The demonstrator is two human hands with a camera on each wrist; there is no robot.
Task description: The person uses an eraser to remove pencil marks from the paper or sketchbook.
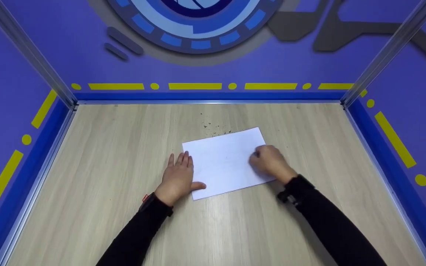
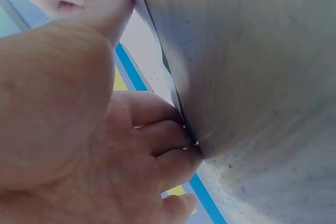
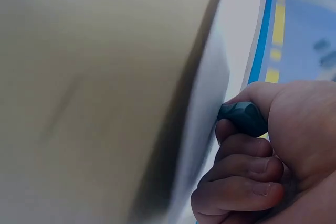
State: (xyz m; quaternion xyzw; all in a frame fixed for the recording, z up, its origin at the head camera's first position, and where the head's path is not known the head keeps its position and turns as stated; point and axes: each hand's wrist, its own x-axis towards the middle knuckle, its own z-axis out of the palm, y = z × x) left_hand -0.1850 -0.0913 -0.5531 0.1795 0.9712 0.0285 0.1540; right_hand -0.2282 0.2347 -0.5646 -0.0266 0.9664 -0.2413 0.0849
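Pinning paper flat-left, right (curled) gripping eraser.

I see white paper on pale wood-grain table; purple walls with yellow dash-dot stripe; blue ringed emblem at twelve o'clock; black sleeves.

The head camera looks down from above and takes in the whole wooden table, the blue walls and both arms. The left wrist camera sits very close under the left hand, looking along the table. The right wrist camera sits just as close by the right hand. All three views share the white paper.
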